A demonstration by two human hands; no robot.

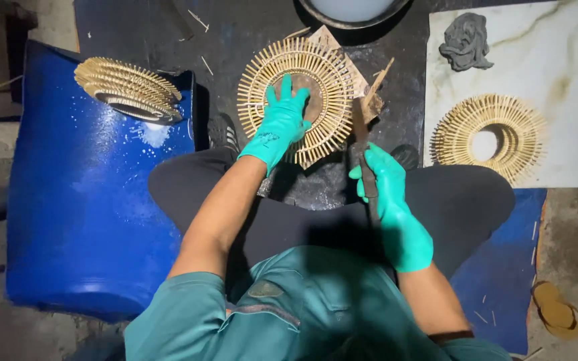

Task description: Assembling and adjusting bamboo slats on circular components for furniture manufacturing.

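Fingers of the green-gloved left hand spread flat on a round bamboo-stick ring, unfinished. Right hand, just beside, fingers wrapped round a dark blade. Finished rings: stacked pile far left; single ring on marble slab, right.

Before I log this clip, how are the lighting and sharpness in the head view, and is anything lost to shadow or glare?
Head view: light falls from the top, so the pale marble slab is bright but not blown out; the dark trousers sink into deep shadow; the wet blue plastic drum shows speckled glare; the left hand in a teal glove on the round bamboo-stick ring is sharp.
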